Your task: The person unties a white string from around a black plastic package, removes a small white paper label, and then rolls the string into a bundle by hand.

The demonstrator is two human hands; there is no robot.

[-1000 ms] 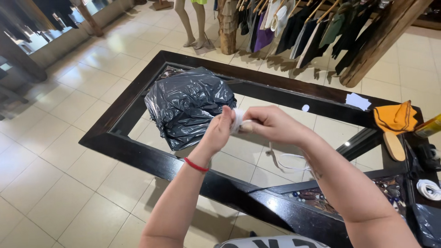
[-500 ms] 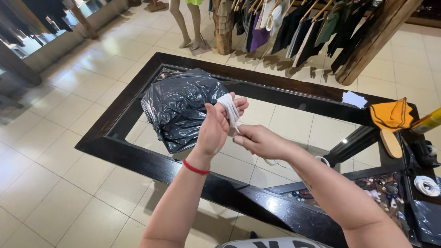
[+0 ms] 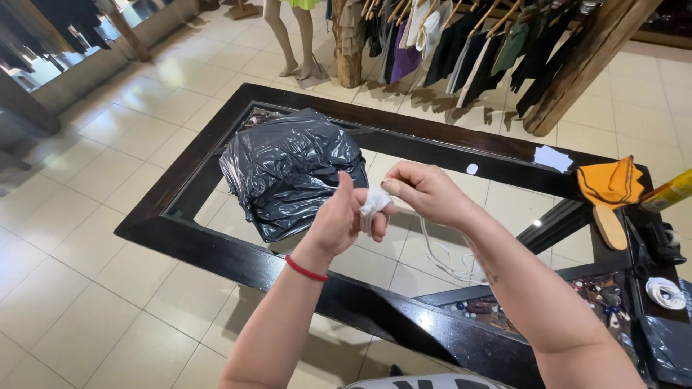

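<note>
My left hand (image 3: 339, 220), with a red band on its wrist, holds a small bundle of white cord (image 3: 373, 204) wound around its fingers. My right hand (image 3: 425, 191) pinches the cord just right of the bundle. A loose length of white cord (image 3: 445, 256) hangs down from my hands onto the glass table top (image 3: 404, 252). A crumpled black plastic bag (image 3: 288, 169) lies on the table just left of my hands.
The table has a dark wooden frame (image 3: 216, 248). At its right end lie an orange cloth (image 3: 611, 181), a wooden sole shape (image 3: 610, 227), a white cord coil (image 3: 664, 292) and a yellow can (image 3: 670, 191). Hanging clothes (image 3: 461, 39) and mannequin legs (image 3: 292, 39) stand behind.
My right hand went down and out to the right, then came back up beside the left hand. The cord bundle on my left fingers stayed in place.
</note>
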